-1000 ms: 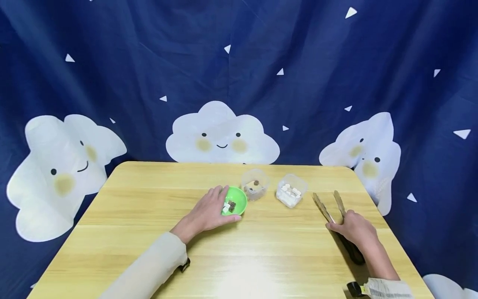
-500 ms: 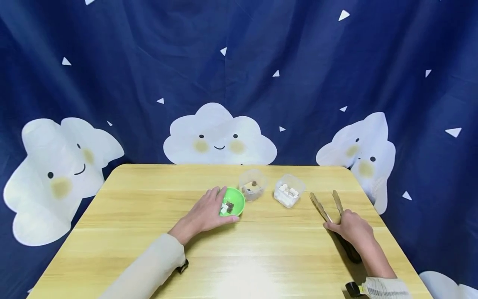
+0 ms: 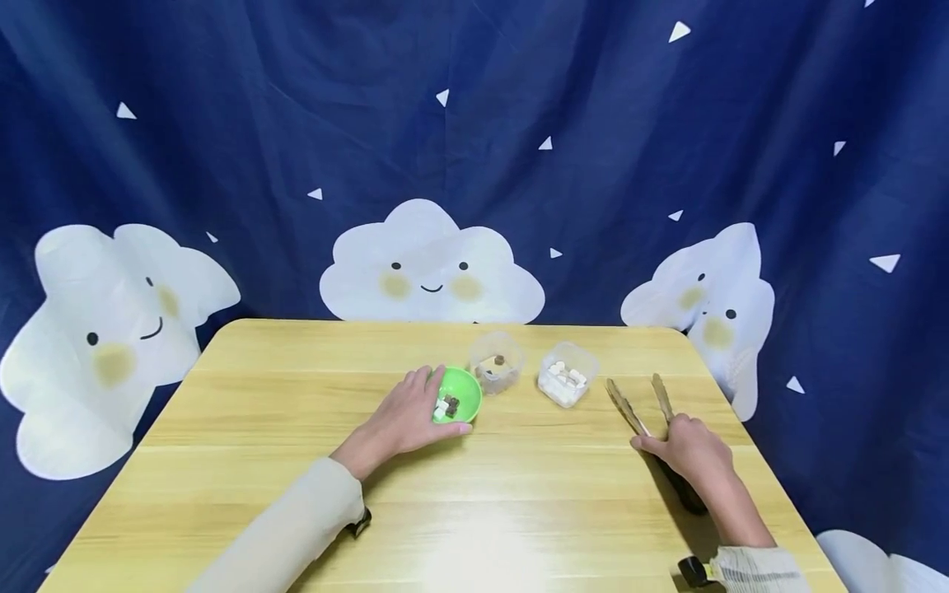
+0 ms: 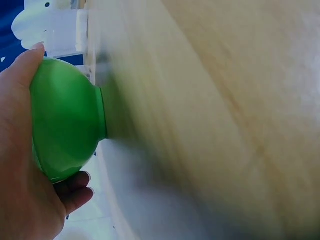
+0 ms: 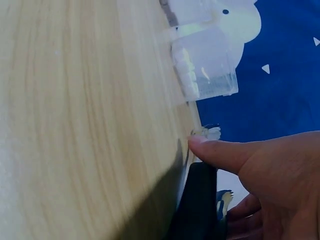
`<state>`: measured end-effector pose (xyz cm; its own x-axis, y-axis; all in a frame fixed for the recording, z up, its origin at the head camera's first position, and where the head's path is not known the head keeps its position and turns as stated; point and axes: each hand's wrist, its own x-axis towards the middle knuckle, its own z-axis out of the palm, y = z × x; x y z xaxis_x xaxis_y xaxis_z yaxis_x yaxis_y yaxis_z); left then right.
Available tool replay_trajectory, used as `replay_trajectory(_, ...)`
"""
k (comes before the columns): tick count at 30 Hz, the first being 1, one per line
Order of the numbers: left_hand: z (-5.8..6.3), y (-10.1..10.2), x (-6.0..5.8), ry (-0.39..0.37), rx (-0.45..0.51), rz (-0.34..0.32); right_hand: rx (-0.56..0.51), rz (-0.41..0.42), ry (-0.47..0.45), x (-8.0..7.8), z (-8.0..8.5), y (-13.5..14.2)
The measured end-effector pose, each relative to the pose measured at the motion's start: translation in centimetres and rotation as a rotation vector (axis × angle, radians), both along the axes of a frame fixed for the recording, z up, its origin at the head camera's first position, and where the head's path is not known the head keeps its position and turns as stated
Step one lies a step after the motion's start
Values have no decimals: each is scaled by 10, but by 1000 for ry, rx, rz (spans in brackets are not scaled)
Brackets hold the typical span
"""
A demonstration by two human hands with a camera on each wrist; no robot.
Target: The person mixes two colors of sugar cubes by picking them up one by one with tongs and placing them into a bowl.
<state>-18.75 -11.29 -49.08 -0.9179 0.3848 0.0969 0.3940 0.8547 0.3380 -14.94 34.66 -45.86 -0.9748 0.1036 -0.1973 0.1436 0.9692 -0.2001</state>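
My left hand (image 3: 404,416) holds a small green bowl (image 3: 467,387), thumb at the near side and fingers round the far side. Inside the bowl lie several small white and dark brown cubes (image 3: 451,405). In the left wrist view the bowl (image 4: 67,120) shows its outer wall and foot, close to the table. My right hand (image 3: 697,451) grips metal tongs (image 3: 626,405) with black handles, their two arms spread apart and pointing away from me. From the right wrist, the dark handle (image 5: 195,200) shows under the thumb; the tong tips are partly hidden.
Behind the bowl stands a clear round tub (image 3: 497,383) with a few brown pieces. A clear square tub (image 3: 581,362) of white pieces stands between it and the tongs. The wooden table (image 3: 489,486) ends at a blue curtain (image 3: 489,107) with cloud prints.
The head view has shifted slightly, so everything sits a little further left in it. Both hands keep their hold on the bowl and the tongs.
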Motion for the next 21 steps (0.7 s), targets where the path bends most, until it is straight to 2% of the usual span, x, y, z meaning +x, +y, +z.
replay_trajectory(4, -1, -2, 1, 7, -11, 6, 21, 12, 34, 4, 6, -2)
replay_trajectory(11, 3, -7, 0, 60, -50, 3, 56, 55, 248, 13, 19, -6)
replay_trajectory(15, 11, -13, 3, 64, -49, -7, 11, 107, 351, 16, 24, -10)
replay_trajectory(21, 15, -27, 11, 120, -65, -31, -57, 219, 440, 14, 34, -20)
